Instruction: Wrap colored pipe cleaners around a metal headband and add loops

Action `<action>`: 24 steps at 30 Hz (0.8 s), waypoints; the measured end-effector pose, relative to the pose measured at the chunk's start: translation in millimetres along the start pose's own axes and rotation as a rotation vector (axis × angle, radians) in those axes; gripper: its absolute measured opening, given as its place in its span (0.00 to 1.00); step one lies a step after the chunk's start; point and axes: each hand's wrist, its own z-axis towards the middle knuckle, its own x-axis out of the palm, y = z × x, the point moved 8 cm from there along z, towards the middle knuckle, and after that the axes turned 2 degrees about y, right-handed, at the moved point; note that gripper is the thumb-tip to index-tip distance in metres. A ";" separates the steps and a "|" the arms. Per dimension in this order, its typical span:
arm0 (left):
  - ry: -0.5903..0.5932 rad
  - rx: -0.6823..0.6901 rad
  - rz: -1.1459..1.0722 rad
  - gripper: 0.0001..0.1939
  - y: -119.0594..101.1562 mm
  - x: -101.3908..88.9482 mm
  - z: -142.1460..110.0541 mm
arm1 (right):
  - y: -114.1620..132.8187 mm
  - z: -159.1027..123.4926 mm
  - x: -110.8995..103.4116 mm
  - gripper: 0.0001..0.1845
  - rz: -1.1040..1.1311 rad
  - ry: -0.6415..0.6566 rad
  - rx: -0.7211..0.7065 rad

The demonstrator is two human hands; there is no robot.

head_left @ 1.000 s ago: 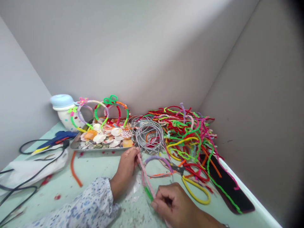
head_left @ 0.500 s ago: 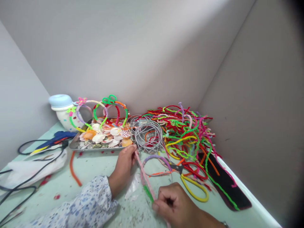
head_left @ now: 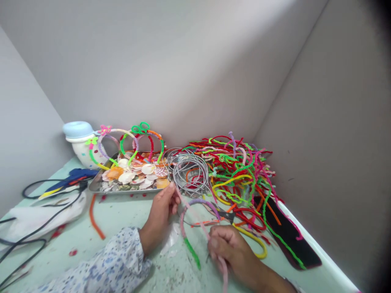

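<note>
Pipe cleaners (head_left: 235,171) piled on mint-green table (head_left: 116,213), grey walls (head_left: 152,73)

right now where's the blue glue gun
The blue hot glue gun lies at the left of the head view, just left of the metal tray and behind a white plastic bag.

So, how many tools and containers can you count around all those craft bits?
Metal tray: 1
Spotted white pot with pale blue lid: 1
Blue hot glue gun: 1
Scissors: 1
Total: 4
</note>
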 end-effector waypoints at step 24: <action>0.708 0.308 0.858 0.15 2.7 72.8 -70.1 | 15.8 8.2 -47.0 0.14 0.256 -0.404 -0.229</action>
